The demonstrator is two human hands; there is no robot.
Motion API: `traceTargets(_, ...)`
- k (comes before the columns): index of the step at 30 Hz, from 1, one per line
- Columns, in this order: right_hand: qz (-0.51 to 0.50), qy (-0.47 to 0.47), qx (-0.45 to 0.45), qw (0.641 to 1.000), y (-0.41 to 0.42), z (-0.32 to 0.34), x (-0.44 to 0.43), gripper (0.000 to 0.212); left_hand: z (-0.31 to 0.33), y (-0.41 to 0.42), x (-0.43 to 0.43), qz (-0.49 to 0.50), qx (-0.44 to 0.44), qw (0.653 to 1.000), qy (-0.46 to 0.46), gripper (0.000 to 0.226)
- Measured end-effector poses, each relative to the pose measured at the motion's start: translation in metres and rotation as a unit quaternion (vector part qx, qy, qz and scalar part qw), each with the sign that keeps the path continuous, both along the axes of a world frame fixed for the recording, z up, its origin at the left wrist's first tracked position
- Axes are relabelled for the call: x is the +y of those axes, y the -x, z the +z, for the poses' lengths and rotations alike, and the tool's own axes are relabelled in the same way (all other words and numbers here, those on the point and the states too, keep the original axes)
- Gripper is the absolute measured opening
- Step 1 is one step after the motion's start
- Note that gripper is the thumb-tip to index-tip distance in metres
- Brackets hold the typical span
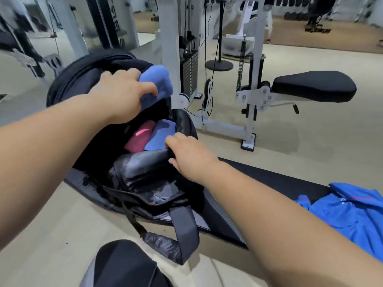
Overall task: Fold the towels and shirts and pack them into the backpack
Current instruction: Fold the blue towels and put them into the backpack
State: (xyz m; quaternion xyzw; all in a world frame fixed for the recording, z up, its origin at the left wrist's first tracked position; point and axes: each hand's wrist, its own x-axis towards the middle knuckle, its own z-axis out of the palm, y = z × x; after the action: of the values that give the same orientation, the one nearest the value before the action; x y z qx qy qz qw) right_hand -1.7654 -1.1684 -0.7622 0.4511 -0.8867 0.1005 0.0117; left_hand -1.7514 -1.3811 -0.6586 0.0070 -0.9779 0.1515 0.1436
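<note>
A black backpack (145,179) lies open on a black bench pad (269,179). My left hand (122,94) grips a folded light-blue towel (159,81) at the top of the bag's opening. My right hand (188,156) grips the near edge of the opening and holds it apart. Inside the bag lie a pink folded cloth (141,137) and a blue folded cloth (161,133). A bright blue shirt (352,212) with pink trim lies crumpled on the bench at the right.
A white cable machine with a weight stack (190,73) stands just behind the backpack. A black padded seat (315,85) juts out at the right. Beige floor (310,141) surrounds the bench. My dark-clothed knee (126,266) is at the bottom.
</note>
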Motion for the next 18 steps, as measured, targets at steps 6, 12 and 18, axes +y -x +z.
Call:
traceTargets(6,-0.016,0.027,-0.004,1.0,0.003,-0.009,0.055,0.013,-0.005,-0.003,-0.011,-0.013,-0.002,1.0,0.011,0.042)
traceTargets(12,-0.053,0.036,0.0,0.998,-0.002,-0.009,0.141,0.012,-0.004,-0.009,0.003,-0.037,0.028,0.998,-0.052,0.041)
traceTargets(18,-0.053,0.054,0.01,0.997,-0.022,-0.012,0.163,0.009,0.008,-0.001,0.052,0.008,-0.03,0.988,-0.15,0.046)
